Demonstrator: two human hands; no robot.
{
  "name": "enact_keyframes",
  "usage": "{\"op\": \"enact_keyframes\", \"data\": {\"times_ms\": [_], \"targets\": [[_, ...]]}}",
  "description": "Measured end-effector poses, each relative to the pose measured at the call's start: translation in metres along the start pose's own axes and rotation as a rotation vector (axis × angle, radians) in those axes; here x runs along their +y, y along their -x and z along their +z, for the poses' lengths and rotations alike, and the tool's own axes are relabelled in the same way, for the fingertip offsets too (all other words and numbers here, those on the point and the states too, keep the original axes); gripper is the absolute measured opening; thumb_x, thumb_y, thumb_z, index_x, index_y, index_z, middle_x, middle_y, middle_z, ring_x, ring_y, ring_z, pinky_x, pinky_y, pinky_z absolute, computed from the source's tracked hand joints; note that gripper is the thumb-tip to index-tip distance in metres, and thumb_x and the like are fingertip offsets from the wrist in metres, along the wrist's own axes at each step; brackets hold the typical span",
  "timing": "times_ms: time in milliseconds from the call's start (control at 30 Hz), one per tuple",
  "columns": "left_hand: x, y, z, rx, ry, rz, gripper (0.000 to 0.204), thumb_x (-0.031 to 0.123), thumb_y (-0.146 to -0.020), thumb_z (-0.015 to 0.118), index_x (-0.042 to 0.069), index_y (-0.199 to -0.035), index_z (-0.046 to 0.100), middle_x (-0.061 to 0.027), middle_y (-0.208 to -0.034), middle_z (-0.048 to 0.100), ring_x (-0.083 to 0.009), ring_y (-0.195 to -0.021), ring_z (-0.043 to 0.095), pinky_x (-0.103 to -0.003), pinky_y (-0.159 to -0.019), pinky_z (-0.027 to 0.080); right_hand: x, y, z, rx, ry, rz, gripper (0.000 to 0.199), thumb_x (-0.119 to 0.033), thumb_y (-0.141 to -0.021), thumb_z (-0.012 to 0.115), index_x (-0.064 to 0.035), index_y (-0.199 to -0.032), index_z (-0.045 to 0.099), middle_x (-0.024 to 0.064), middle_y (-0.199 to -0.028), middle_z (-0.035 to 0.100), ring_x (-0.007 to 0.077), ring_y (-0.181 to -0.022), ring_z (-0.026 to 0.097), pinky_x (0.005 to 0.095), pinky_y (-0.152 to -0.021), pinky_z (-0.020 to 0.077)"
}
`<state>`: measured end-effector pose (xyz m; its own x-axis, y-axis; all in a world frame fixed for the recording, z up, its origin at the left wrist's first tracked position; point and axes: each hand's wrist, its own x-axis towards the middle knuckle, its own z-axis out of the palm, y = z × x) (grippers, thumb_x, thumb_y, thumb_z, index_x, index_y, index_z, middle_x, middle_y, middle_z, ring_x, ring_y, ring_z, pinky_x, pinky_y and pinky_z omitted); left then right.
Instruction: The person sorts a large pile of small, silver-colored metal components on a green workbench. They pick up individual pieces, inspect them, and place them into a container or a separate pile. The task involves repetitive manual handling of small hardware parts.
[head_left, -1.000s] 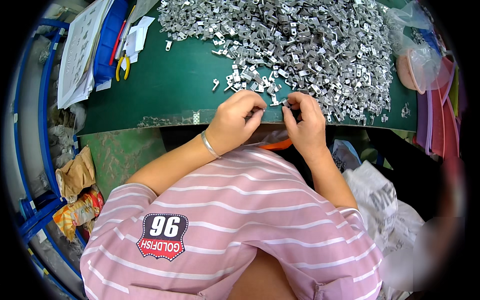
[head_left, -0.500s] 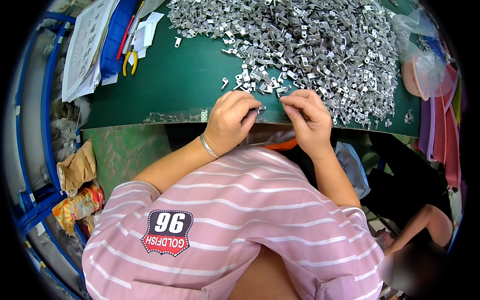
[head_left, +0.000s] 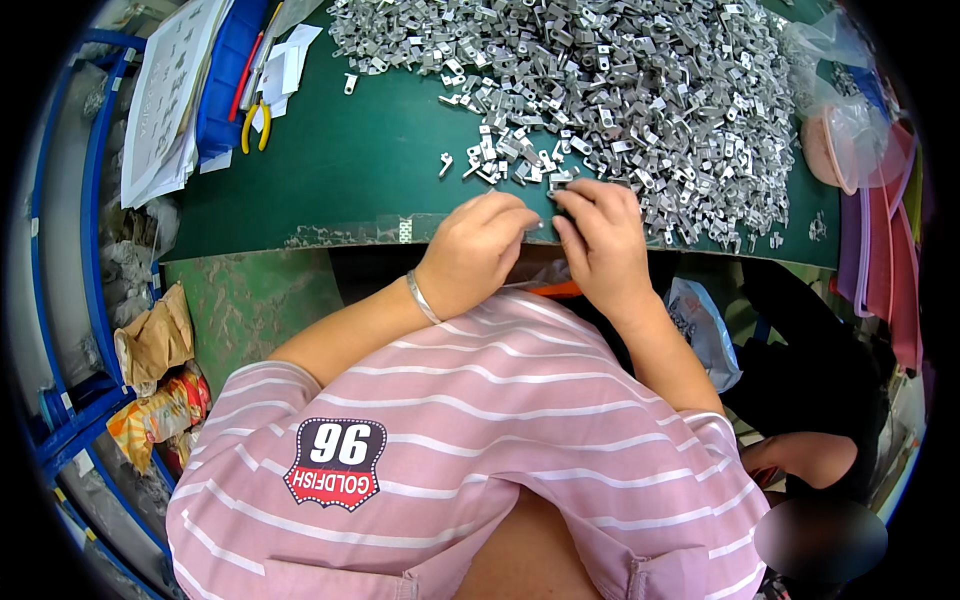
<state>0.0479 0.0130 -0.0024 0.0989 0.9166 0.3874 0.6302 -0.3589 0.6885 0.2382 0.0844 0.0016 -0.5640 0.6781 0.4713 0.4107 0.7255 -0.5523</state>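
My left hand is at the front edge of the green table, its fingers closed in a pinch. A small silver metal bracket shows only as a shiny tip at those fingertips; the rest is hidden. Close by on the right, my right hand has its thumb and forefinger apart. Its fingertips are at a loose metal bracket on the near fringe of a large heap of metal brackets. Each is a small bent piece, many with a round hole.
The green table carries a blue tray, yellow-handled pliers and papers at the left. A pink bowl with clear plastic stands at the right. Blue shelving rises on the left; another person is at the lower right.
My right hand has moved slightly away, its fingers spreading toward the brackets at the heap's edge. My left hand has shifted right and turned, hiding most of the bracket it pinches.
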Motion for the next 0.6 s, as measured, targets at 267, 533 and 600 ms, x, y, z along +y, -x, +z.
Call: {"op": "enact_keyframes", "data": {"times_ms": [267, 533, 600], "targets": [[0.000, 0.006, 0.003, -0.105, 0.118, 0.101, 0.022, -0.004, -0.078, 0.073, 0.004, -0.098, 0.070, -0.0119, -0.101, 0.068, -0.0301, -0.090, 0.066, -0.039, -0.078, 0.054, 0.007, 0.015, -0.017, -0.209, -0.245, -0.062, 0.031, 0.008, -0.072, 0.069, -0.0006, -0.101, 0.069, 0.0123, -0.104, 0.065, 0.0344, -0.098, 0.061, 0.0421, -0.084, 0.0518], [-0.014, -0.029, 0.001, 0.054, -0.377, 0.079, 0.030, 0.001, -0.075, 0.076, 0.009, -0.104, 0.070, -0.0033, -0.106, 0.067, -0.0278, -0.092, 0.060, -0.039, -0.079, 0.045, 0.011, -0.015, 0.015, -0.008, -0.034, -0.104, 0.036, 0.009, -0.078, 0.065, 0.0012, -0.113, 0.066, 0.0167, -0.115, 0.064, 0.0371, -0.105, 0.061, 0.0448, -0.091, 0.0518], [-0.014, -0.022, 0.000, 0.055, -0.298, 0.071, 0.032, 0.000, -0.074, 0.076, 0.009, -0.105, 0.070, -0.0033, -0.107, 0.067, -0.0281, -0.093, 0.061, -0.039, -0.079, 0.045, 0.011, -0.009, 0.012, -0.066, -0.086, -0.070, 0.036, 0.008, -0.079, 0.067, 0.0005, -0.115, 0.066, 0.0171, -0.117, 0.064, 0.0368, -0.105, 0.061, 0.0437, -0.092, 0.0512]]}}
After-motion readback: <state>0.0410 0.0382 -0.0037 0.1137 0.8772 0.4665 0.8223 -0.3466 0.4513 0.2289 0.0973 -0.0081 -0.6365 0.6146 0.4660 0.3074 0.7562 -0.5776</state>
